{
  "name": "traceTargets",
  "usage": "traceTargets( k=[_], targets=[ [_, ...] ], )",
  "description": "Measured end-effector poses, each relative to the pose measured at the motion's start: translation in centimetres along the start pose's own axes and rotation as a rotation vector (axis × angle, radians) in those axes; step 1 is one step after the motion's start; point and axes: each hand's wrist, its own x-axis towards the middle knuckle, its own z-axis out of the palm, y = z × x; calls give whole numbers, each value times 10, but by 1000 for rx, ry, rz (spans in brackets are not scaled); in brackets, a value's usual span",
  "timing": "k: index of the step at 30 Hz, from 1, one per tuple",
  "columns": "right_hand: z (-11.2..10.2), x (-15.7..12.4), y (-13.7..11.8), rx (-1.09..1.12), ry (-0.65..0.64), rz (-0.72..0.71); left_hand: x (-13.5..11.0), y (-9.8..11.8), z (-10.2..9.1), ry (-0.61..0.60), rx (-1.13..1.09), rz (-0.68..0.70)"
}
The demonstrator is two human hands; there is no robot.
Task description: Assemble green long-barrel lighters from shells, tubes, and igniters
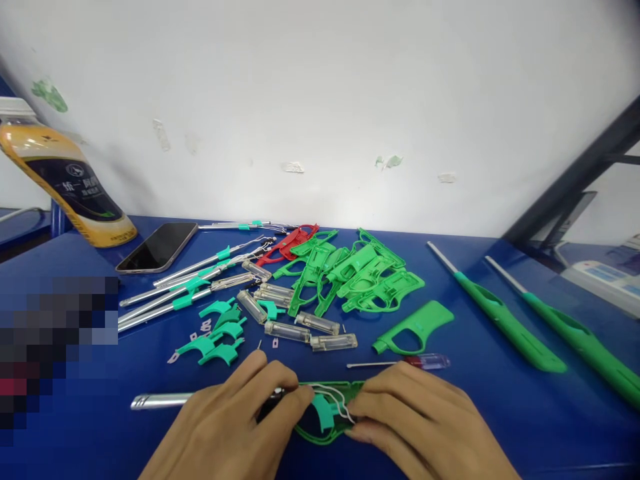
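Observation:
A green lighter shell half (313, 437) lies open side up at the front of the table, with a teal trigger (326, 413) and loose white wires (336, 395) inside it. My left hand (235, 420) closes over its left end, thumb and fingers beside a dark part where the metal tube (160, 401) enters. That tube sticks out to the left. My right hand (417, 417) grips the shell's right end, its fingertips at the wire ends; what lies beneath them is hidden. Just beyond is a screwdriver (427, 361).
Green shell halves (370, 263) and a red one (295, 243) lie behind, near clear fuel tanks (287, 331), teal triggers (220, 353) and wired metal tubes (175, 283). Two assembled lighters (505, 320) lie right. A phone (160, 247) and bottle (75, 180) stand left.

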Motion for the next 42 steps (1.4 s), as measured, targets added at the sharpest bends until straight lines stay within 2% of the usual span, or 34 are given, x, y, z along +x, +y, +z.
traceTargets(
  k=[12, 18, 28, 36, 42],
  targets=[
    [3, 1, -1, 10, 15, 3, -1, 0, 4, -9, -71, -46],
    [1, -2, 0, -16, 36, 15, -6, -2, 12, 43, -115, -50],
    [-2, 7, -5, -58, 120, 3, -7, -5, 13, 47, -16, -7],
    [-4, 8, -6, -114, 140, -17, -11, -6, 22, 45, 10, 17],
    [-4, 12, -6, -124, 140, -25, -14, -4, 22, 33, 7, 14]
  ],
)
